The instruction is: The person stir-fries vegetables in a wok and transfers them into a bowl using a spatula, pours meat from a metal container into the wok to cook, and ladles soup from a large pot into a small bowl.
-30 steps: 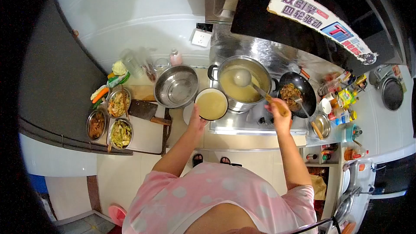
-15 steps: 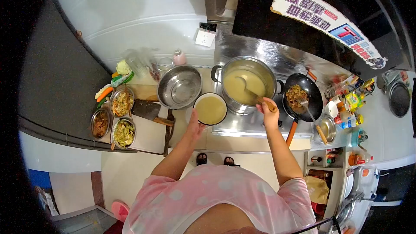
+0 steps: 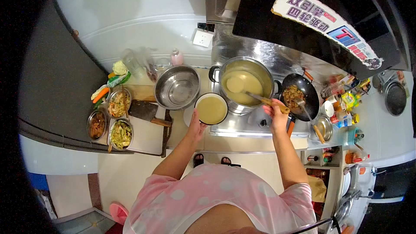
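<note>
My left hand (image 3: pixel 197 126) grips the rim and side of a dark-rimmed bowl (image 3: pixel 211 108) filled with pale yellow liquid. Wrapped round the wooden handle of a ladle (image 3: pixel 268 102) is my right hand (image 3: pixel 277 115). The ladle's round head lies in the same pale liquid inside a large steel pot (image 3: pixel 246 63) on the stove. The bowl is just left of the pot and in front of it. A black wok (image 3: pixel 310 95) with browned food and a wooden-handled spatula (image 3: pixel 313 123) stands right of the pot.
An empty steel basin (image 3: pixel 177 87) stands left of the bowl. Farther left are a cleaver (image 3: pixel 145 110), a cutting board (image 3: pixel 147 134) and dishes of food (image 3: pixel 121 134). Bottles and seasonings (image 3: pixel 346 99) crowd the right side. A range hood (image 3: pixel 255 13) overhangs the stove.
The ladle head was raised above the liquid, then dipped into it, and now lies at the surface toward the pot's left. The bowl stays beside the pot in my left hand.
</note>
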Demonstrator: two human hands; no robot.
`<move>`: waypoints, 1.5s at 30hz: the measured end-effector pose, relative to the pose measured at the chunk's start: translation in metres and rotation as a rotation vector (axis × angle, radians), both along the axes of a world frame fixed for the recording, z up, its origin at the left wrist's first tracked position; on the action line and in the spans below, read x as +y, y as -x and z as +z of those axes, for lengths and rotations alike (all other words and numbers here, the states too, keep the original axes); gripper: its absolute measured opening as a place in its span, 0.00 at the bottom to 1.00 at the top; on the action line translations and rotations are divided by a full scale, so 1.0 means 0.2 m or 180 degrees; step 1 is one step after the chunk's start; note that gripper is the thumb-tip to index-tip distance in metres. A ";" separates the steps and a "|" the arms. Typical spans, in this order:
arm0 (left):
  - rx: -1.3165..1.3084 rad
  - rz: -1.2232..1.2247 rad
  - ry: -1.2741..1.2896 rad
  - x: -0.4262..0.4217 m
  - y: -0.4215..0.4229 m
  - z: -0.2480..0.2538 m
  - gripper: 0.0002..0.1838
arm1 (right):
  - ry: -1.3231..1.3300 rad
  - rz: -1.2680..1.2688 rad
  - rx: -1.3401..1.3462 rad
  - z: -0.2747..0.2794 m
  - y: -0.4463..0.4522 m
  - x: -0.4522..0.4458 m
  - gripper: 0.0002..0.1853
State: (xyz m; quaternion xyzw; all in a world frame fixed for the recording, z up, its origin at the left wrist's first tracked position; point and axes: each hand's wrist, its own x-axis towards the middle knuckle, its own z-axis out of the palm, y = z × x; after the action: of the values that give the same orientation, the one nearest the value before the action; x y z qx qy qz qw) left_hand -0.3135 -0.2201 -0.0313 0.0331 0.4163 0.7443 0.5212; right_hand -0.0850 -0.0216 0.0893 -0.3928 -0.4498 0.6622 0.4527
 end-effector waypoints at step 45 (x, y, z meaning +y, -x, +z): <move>0.0002 -0.0140 -0.0118 0.07 0.04 -0.12 0.32 | -0.0201 0.0217 0.0185 0.30 -0.24 -0.31 0.13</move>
State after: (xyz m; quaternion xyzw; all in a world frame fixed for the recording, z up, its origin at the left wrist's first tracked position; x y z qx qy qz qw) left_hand -0.3221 -0.2056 -0.0554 0.0521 0.4017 0.7403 0.5366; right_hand -0.0373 -0.0846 0.1491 -0.3432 -0.4703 0.6738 0.4549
